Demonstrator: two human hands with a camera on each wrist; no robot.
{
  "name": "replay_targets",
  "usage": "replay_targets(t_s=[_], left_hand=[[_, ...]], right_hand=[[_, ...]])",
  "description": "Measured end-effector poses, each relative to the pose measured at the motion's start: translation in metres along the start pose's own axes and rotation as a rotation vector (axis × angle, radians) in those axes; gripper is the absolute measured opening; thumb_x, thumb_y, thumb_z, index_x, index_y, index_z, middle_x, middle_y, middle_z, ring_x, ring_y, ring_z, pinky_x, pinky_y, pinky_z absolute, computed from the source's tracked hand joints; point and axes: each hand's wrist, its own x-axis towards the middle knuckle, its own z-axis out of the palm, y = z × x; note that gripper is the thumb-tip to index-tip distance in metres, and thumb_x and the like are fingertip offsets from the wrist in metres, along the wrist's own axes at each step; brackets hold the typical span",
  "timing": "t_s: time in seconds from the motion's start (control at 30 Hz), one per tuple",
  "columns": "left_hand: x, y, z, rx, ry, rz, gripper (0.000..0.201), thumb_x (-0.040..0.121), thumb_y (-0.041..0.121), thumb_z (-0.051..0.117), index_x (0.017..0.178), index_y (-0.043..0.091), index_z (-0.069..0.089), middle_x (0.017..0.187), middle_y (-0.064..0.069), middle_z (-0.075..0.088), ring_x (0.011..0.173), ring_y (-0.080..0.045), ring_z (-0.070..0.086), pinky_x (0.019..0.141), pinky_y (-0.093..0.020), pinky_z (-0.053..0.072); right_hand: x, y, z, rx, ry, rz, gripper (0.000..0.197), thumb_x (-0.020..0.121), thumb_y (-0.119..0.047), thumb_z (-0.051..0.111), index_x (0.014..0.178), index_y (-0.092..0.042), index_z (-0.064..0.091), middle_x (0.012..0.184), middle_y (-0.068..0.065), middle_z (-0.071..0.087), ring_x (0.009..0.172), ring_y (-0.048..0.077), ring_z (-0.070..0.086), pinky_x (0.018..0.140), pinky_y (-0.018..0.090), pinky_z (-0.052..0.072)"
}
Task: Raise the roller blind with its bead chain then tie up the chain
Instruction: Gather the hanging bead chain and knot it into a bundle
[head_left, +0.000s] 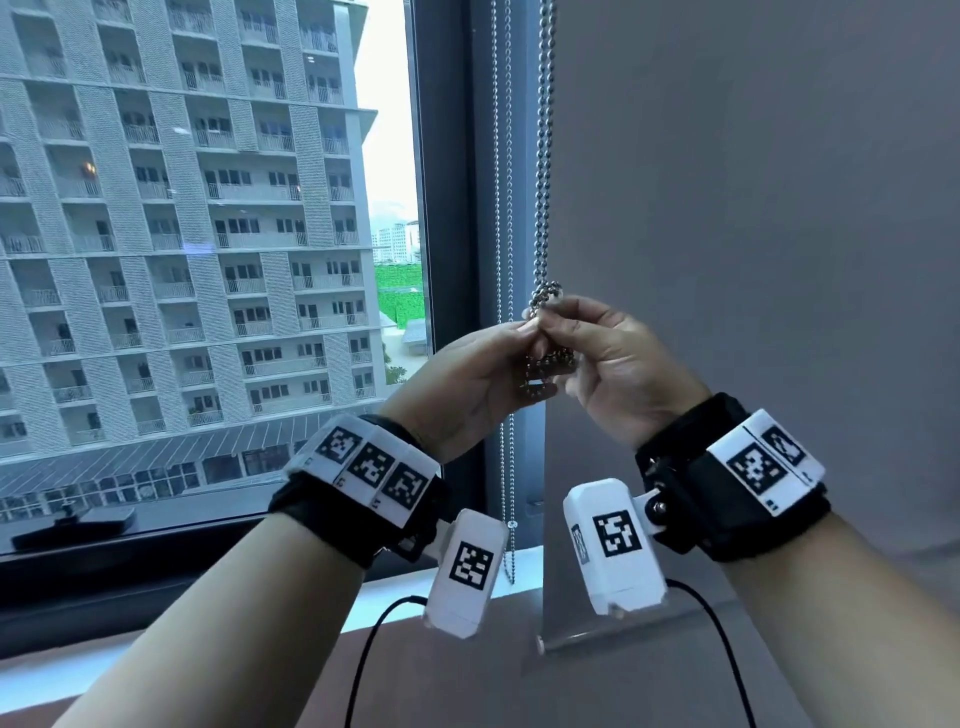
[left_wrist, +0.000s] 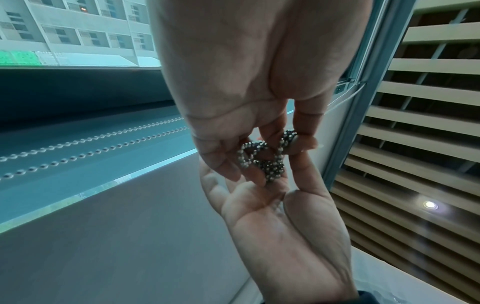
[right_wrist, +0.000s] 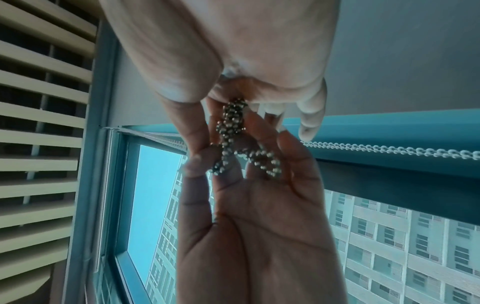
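A steel bead chain hangs doubled along the edge of the window frame. Its lower end is bunched into a looped knot between both hands at chest height. My left hand pinches the knot from the left with thumb and fingers. From the right, my right hand pinches the same bunch, and loose loops dangle under the fingers. In the left wrist view the bundled chain sits among the fingertips of both hands. In the right wrist view the chain runs from my right fingers into the left hand.
A thinner white bead chain hangs just left of the steel one, down to the white sill. A lowered grey blind covers the right side. The left pane is uncovered. Slatted ceiling is overhead.
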Motion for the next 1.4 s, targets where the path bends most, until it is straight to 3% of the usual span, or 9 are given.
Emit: replay_targets(t_s=[0.17, 0.23, 0.37, 0.53, 0.63, 0.8, 1.03, 1.3, 1.4], left_hand=[[-0.002, -0.002, -0.003, 0.053, 0.064, 0.001, 0.017, 0.087, 0.025, 0.044, 0.086, 0.014, 0.056, 0.085, -0.001, 0.061, 0.089, -0.012, 0.063, 0.080, -0.028, 0.045], [-0.002, -0.001, -0.007, 0.151, 0.141, 0.033, 0.019, 0.086, 0.027, 0.047, 0.092, 0.014, 0.059, 0.088, 0.000, 0.062, 0.087, -0.009, 0.062, 0.082, -0.031, 0.043], [-0.003, 0.002, -0.013, 0.386, 0.279, 0.073, 0.019, 0.087, 0.036, 0.050, 0.085, 0.019, 0.059, 0.089, 0.004, 0.065, 0.086, -0.006, 0.059, 0.088, -0.034, 0.039], [-0.001, -0.004, -0.012, 0.517, 0.327, 0.113, 0.011, 0.094, 0.022, 0.049, 0.093, 0.013, 0.056, 0.086, 0.004, 0.064, 0.080, -0.001, 0.061, 0.086, -0.031, 0.042], [0.000, -0.007, -0.011, 0.501, 0.356, 0.170, 0.008, 0.092, 0.014, 0.052, 0.096, 0.007, 0.055, 0.083, 0.002, 0.065, 0.073, 0.000, 0.063, 0.078, -0.026, 0.045], [-0.003, -0.009, -0.008, 0.462, 0.307, 0.146, 0.009, 0.086, 0.023, 0.059, 0.090, 0.015, 0.060, 0.081, 0.001, 0.066, 0.075, -0.006, 0.065, 0.079, -0.030, 0.048], [-0.006, -0.018, -0.002, 0.494, 0.262, 0.055, 0.022, 0.094, 0.019, 0.049, 0.106, 0.004, 0.061, 0.091, -0.007, 0.064, 0.085, -0.014, 0.061, 0.091, -0.044, 0.050], [-0.011, -0.023, -0.003, 0.453, 0.216, 0.001, 0.029, 0.089, 0.031, 0.053, 0.104, 0.009, 0.063, 0.096, -0.007, 0.065, 0.092, -0.014, 0.062, 0.086, -0.034, 0.053], [-0.013, -0.023, -0.004, 0.427, 0.207, 0.015, 0.021, 0.091, 0.022, 0.054, 0.103, 0.006, 0.059, 0.094, -0.008, 0.066, 0.082, -0.010, 0.063, 0.073, -0.023, 0.053]], right_hand=[[0.002, -0.002, 0.000, -0.333, -0.047, -0.076, 0.020, 0.093, -0.014, 0.049, 0.074, -0.010, 0.057, 0.060, -0.005, 0.060, 0.057, 0.005, 0.055, 0.063, 0.018, 0.047], [0.000, -0.004, 0.000, -0.519, 0.032, -0.130, 0.028, 0.098, -0.017, 0.043, 0.072, -0.013, 0.054, 0.061, -0.004, 0.056, 0.055, -0.001, 0.052, 0.063, 0.012, 0.043], [-0.003, 0.000, -0.002, -0.766, 0.221, -0.272, 0.041, 0.097, -0.033, 0.042, 0.058, -0.021, 0.044, 0.073, 0.003, 0.046, 0.064, 0.006, 0.046, 0.068, 0.018, 0.036], [-0.014, 0.010, -0.001, -0.593, 0.292, -0.256, 0.038, 0.099, -0.029, 0.041, 0.063, -0.017, 0.043, 0.062, 0.009, 0.042, 0.056, 0.017, 0.043, 0.055, 0.024, 0.039], [-0.024, 0.030, 0.000, -0.544, 0.240, -0.133, 0.035, 0.099, -0.030, 0.040, 0.066, -0.022, 0.049, 0.054, -0.004, 0.039, 0.046, 0.008, 0.034, 0.046, 0.024, 0.030], [-0.035, 0.039, 0.008, -0.430, 0.180, -0.116, 0.036, 0.101, -0.025, 0.033, 0.075, -0.027, 0.058, 0.046, -0.022, 0.051, 0.047, -0.008, 0.047, 0.050, 0.009, 0.037], [-0.051, 0.081, 0.009, -0.408, 0.317, -0.094, 0.048, 0.099, -0.033, 0.035, 0.055, -0.036, 0.055, 0.047, -0.014, 0.037, 0.043, 0.001, 0.032, 0.047, 0.015, 0.028], [-0.050, 0.081, 0.012, -0.239, 0.283, -0.015, 0.039, 0.100, -0.028, 0.034, 0.063, -0.019, 0.042, 0.052, -0.006, 0.033, 0.042, 0.004, 0.029, 0.042, 0.015, 0.026], [-0.052, 0.077, 0.011, -0.225, 0.230, 0.043, 0.039, 0.100, -0.028, 0.034, 0.067, -0.014, 0.048, 0.052, -0.003, 0.043, 0.044, 0.009, 0.037, 0.043, 0.020, 0.031]])
